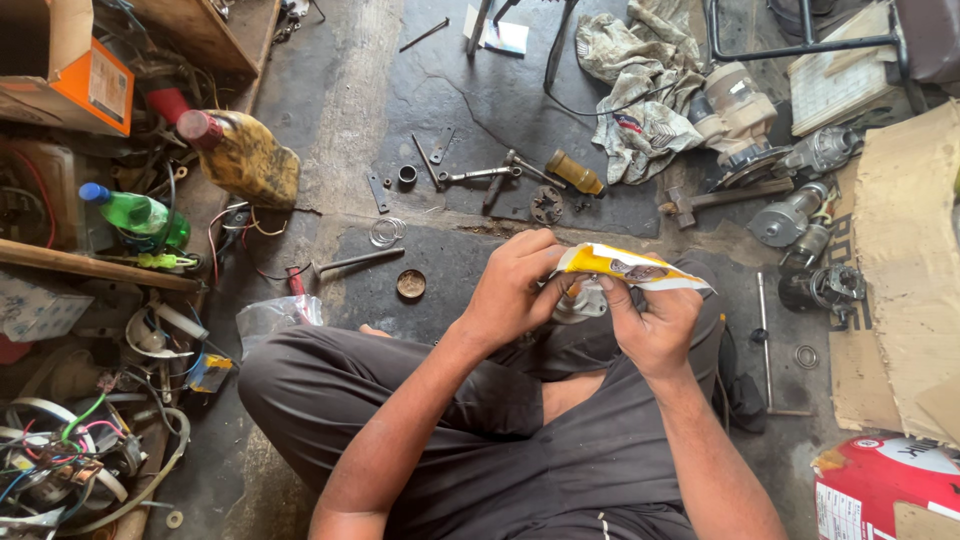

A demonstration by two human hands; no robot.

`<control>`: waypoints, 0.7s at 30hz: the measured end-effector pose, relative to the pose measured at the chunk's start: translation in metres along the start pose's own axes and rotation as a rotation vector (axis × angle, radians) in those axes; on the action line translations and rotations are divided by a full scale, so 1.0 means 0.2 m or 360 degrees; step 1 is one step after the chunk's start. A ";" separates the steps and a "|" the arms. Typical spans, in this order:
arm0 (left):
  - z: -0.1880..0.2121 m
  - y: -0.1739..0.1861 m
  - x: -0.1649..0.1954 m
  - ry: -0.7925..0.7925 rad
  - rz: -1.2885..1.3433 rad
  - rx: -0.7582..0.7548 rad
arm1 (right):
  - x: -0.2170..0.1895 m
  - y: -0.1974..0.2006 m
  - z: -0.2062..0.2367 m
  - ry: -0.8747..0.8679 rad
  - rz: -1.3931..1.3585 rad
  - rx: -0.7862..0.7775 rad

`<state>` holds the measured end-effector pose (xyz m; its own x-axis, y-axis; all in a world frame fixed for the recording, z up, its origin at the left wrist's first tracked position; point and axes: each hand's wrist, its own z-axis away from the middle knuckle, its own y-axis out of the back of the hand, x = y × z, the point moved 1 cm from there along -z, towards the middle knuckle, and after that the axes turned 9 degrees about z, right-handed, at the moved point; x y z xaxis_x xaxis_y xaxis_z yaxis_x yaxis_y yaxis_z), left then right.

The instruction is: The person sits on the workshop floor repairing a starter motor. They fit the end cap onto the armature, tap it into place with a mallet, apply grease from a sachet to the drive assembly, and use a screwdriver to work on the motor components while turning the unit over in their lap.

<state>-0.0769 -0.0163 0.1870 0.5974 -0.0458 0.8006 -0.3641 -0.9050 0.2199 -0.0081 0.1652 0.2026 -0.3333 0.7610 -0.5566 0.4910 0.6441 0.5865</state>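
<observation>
While gripped (both hands (580,300)): yellow packet (625,268).

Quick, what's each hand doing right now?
Left hand: closed, pinching the yellow packet.
Right hand: closed, gripping the same packet from below.

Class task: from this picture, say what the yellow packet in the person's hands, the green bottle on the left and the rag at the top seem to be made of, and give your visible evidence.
Yellow packet: probably thin plastic film, glossy, creasing between both hands.
Green bottle: apparently clear-tinted plastic, see-through with shiny highlights and a blue cap.
Rag: woven cloth, matte, crumpled in soft folds, stained.
</observation>
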 end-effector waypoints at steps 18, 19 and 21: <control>-0.01 0.02 0.06 0.0016 -0.0109 -0.0007 | 0.01 0.00 0.01 -0.0024 -0.0112 -0.0013; -0.01 0.03 0.06 0.0089 0.0029 0.0085 | 0.02 0.00 0.02 -0.0083 -0.0282 -0.0013; 0.01 0.04 0.03 0.0234 0.0304 0.0273 | 0.06 0.00 0.04 -0.0199 -0.0623 -0.0011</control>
<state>-0.0736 -0.0256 0.1927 0.4153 -0.1717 0.8933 -0.3264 -0.9448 -0.0299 -0.0063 0.1727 0.1916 -0.3933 0.4432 -0.8056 0.3407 0.8840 0.3200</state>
